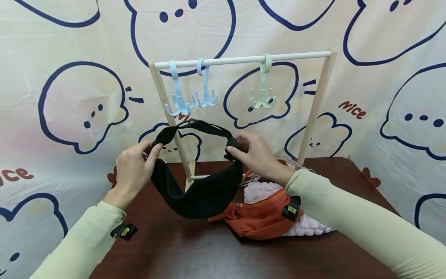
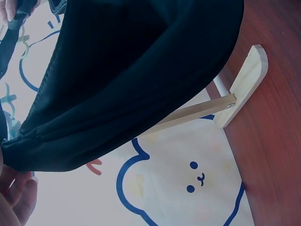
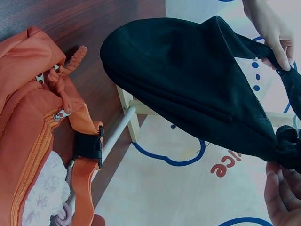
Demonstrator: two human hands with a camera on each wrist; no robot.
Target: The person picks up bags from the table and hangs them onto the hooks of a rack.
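A black fabric bag (image 1: 200, 195) with a strap loop is held up in front of the rack, its body hanging above the table. My left hand (image 1: 134, 168) pinches the strap at the bag's left end between thumb and fingers. On the other side my right hand (image 1: 256, 155) pinches the strap near its right end. The left wrist view shows the black bag (image 2: 127, 80) close up, with fingertips of the left hand (image 2: 19, 193) at its lower left corner. In the right wrist view, the right hand (image 3: 284, 193) grips below a bunched part of the black bag (image 3: 188, 84).
Behind stands a rack with a white bar (image 1: 237, 60) and wooden legs. Two blue hooks (image 1: 179, 97) hang at its left, a green hook (image 1: 263, 89) right of centre. An orange bag (image 1: 261, 217) and a fluffy pale bag (image 1: 306, 226) lie on the brown table (image 1: 195, 255).
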